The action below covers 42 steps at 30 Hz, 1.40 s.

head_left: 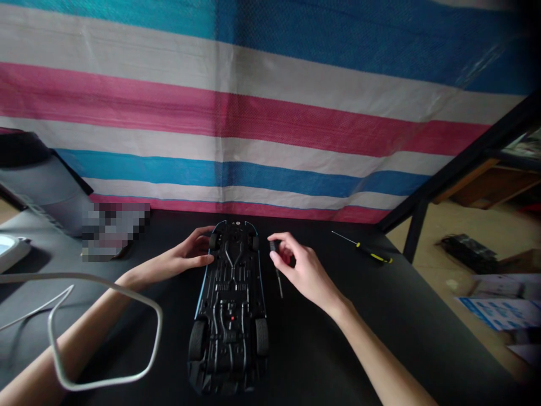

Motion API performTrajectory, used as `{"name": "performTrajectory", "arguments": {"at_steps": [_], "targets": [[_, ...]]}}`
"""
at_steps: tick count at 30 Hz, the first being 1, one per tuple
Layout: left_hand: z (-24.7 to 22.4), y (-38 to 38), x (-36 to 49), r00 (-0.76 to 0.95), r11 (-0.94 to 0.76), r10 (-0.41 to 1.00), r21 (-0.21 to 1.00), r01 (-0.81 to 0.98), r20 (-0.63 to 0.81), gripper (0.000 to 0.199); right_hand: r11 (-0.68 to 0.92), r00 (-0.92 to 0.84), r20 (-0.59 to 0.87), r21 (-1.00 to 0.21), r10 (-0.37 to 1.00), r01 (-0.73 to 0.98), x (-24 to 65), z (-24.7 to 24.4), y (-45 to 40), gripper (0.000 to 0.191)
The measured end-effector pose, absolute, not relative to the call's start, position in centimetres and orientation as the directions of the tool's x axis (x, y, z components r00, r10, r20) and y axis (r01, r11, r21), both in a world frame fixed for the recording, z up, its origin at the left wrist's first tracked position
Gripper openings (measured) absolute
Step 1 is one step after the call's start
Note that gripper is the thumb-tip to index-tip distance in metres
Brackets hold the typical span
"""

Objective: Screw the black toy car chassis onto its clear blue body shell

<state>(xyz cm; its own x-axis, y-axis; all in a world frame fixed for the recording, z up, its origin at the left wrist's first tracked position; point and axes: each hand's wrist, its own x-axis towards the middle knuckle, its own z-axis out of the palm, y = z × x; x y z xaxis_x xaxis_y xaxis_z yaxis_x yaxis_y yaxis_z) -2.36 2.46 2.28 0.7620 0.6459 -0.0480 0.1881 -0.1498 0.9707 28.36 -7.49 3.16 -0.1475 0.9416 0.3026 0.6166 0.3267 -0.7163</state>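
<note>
A toy car (232, 299) lies upside down on the black table, its black underside and wheels facing up and thin blue body edges showing at the sides. At its far left side, my left hand (192, 248) holds the car by the edge, thumb and fingers around the wheel area. To the right of the car, my right hand (300, 262) is closed around the dark handle of a small screwdriver (279, 283). The tool's thin metal shaft points down toward me, apart from the car.
A second screwdriver (374, 254), black and yellow, lies at the right of the table (329, 349). A white cable (105, 383) loops over my left forearm. Further left stand a grey container (42, 180) and a blurred-out item (114, 231). A striped sheet (253, 113) hangs behind.
</note>
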Motion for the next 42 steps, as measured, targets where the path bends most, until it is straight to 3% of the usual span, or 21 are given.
{"name": "performTrajectory", "arguments": {"at_steps": [2,4,9,16,21,24,29,32,37,42], "targets": [[2.2,2.4,-2.4,0.764,-0.149,0.644,0.972,0.183,-0.045,0.065,0.403,-0.050,0.425,-0.805,0.904,0.435,27.9,4.2,-8.3,0.025],[2.2,2.4,-2.4,0.764,-0.146,0.644,0.973,0.182,-0.046,0.065,0.470,0.028,0.519,-0.794,0.854,0.386,27.5,4.7,-9.1,0.028],[2.0,2.5,-2.4,0.767,-0.148,0.640,0.974,0.172,-0.039,0.065,0.593,-0.009,0.685,-0.623,0.728,0.510,27.3,3.4,-9.5,0.036],[1.9,2.5,-2.4,0.779,-0.140,0.626,0.977,0.164,-0.041,0.065,0.631,-0.029,0.714,-0.599,0.700,0.492,27.2,2.5,-9.2,0.040],[1.9,2.5,-2.5,0.776,-0.148,0.630,0.977,0.155,-0.027,0.065,0.677,-0.133,0.760,-0.468,0.636,0.567,27.1,4.0,-9.3,0.042],[1.8,2.6,-2.5,0.769,-0.144,0.638,0.978,0.154,-0.027,0.065,0.673,-0.279,0.694,-0.392,0.664,0.628,26.7,6.6,-9.1,0.029],[1.8,2.4,-2.5,0.777,-0.134,0.629,0.981,0.140,-0.025,0.066,0.568,-0.433,0.412,-0.298,0.802,0.767,25.6,11.1,-8.4,0.003],[1.8,2.4,-2.5,0.771,-0.125,0.636,0.982,0.142,-0.030,0.066,0.515,-0.429,0.329,-0.246,0.841,0.821,25.0,12.8,-8.4,0.006],[1.7,2.3,-2.6,0.767,-0.116,0.641,0.983,0.140,-0.033,0.069,0.568,-0.517,0.248,-0.238,0.820,0.787,24.9,13.7,-9.0,0.010],[1.9,2.0,-2.7,0.733,-0.093,0.677,0.980,0.174,-0.065,0.071,0.492,-0.454,0.243,-0.124,0.857,0.862,24.9,13.1,-8.8,0.020]]}}
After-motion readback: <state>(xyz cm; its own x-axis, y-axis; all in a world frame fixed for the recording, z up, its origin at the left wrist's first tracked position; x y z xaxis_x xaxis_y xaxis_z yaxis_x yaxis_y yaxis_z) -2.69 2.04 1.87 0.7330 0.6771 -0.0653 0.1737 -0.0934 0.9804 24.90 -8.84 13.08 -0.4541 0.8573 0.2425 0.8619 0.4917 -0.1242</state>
